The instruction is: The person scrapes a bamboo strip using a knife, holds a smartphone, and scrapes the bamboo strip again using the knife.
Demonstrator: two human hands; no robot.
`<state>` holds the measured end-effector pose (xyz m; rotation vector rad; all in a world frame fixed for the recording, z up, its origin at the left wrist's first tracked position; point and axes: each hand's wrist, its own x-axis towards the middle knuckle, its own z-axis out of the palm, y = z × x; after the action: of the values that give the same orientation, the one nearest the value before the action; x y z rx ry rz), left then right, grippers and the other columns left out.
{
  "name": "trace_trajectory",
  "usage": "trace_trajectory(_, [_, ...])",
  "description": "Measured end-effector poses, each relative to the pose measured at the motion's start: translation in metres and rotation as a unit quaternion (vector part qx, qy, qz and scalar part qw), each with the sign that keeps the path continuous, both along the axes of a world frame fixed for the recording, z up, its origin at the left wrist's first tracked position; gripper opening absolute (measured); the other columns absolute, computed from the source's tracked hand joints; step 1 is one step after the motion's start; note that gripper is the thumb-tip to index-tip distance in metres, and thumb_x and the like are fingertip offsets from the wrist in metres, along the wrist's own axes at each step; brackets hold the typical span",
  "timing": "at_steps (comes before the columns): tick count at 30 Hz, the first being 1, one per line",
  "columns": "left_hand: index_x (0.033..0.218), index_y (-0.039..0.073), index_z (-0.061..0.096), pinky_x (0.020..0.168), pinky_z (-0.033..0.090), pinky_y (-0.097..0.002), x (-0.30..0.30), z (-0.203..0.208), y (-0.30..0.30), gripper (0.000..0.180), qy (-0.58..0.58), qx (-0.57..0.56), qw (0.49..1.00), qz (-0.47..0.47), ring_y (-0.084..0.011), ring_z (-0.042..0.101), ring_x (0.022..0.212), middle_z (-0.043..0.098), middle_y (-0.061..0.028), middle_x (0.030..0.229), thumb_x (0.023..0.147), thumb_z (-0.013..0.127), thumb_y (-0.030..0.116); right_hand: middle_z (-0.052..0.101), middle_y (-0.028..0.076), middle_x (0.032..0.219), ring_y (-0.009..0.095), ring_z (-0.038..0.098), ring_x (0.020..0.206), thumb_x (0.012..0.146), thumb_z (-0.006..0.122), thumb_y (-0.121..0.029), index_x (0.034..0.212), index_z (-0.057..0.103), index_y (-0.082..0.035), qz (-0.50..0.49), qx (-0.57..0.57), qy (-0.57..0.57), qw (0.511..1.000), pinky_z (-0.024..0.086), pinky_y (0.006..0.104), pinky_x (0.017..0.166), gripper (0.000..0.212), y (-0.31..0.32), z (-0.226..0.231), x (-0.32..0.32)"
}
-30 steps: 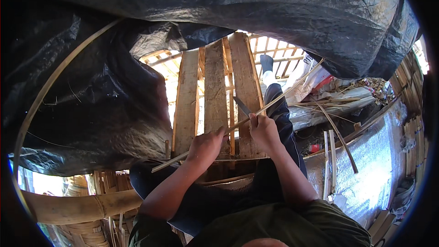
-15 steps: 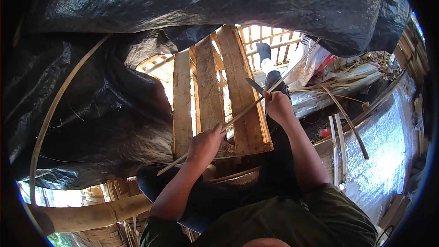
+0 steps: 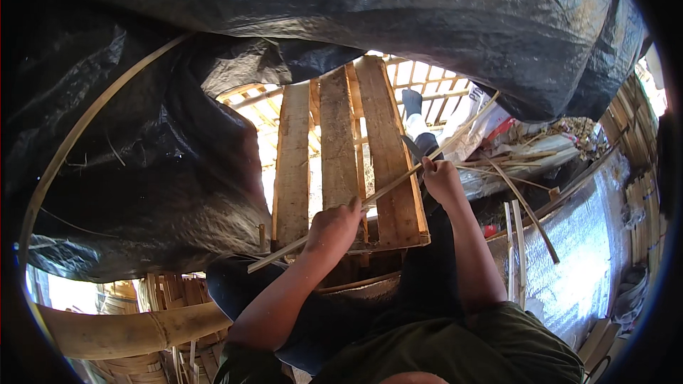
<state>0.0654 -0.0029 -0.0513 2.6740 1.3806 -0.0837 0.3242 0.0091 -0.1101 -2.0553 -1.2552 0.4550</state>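
A long, thin bamboo strip (image 3: 388,188) slants over a slatted wooden crate or bench (image 3: 341,163), its near end by my left thigh and its far end up at the right. My left hand (image 3: 334,230) is closed around the strip's lower part. My right hand (image 3: 442,182) is closed on a knife, whose handle the fingers hide. The dark knife blade (image 3: 410,148) points up and left from that fist and meets the strip there. Whether the right thumb also presses on the strip, I cannot tell.
Black plastic sheeting (image 3: 498,35) hangs across the top and left. A thick bamboo pole (image 3: 128,331) runs at lower left. At right lie a silver foil sheet (image 3: 576,242), loose bamboo strips (image 3: 521,252) and a white sack (image 3: 478,117). My leg (image 3: 430,249) stretches beside the crate.
The view has shifted slightly, so the crate and sheeting sit differently in it. Both hands keep their grips on the strip and the knife. The blade stays against the strip.
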Motion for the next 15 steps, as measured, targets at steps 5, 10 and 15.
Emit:
trace_trajectory(5, [0.102,0.007,0.057,0.050,0.055,-0.0380,-0.007,-0.009,0.003,0.029,0.019,0.026,0.999,-0.013,-0.0249,0.070,0.061,0.067,-0.0088,0.067,0.099,0.053,0.035,0.042,0.000,0.045,0.011,0.042,0.035,0.095,0.059,-0.045,0.064,0.059,-0.002,0.031,-0.086,0.105,0.990,0.032,0.0328,0.036,0.053,0.000,0.009,-0.014])
trace_trajectory(10, [0.086,0.008,0.062,0.047,0.051,-0.0362,-0.041,0.001,0.016,0.045,0.005,-0.014,0.999,0.052,-0.0203,0.066,0.055,0.063,-0.0043,0.062,0.095,0.055,0.051,0.042,-0.001,0.048,0.011,0.041,0.035,0.095,0.059,-0.044,0.076,0.063,-0.002,0.023,-0.122,0.137,0.983,0.032,0.0306,0.035,0.047,0.003,0.023,-0.019])
trace_trajectory(15, [0.082,0.008,0.063,0.054,0.053,-0.0379,-0.043,0.019,0.019,0.043,-0.042,0.033,0.998,0.024,-0.0236,0.068,0.060,0.064,-0.0065,0.062,0.095,0.056,0.049,0.050,0.003,0.052,0.014,0.048,0.041,0.101,0.046,-0.040,0.070,0.058,-0.002,-0.032,-0.175,0.050,0.983,0.034,0.0326,0.037,0.050,-0.002,0.040,-0.009])
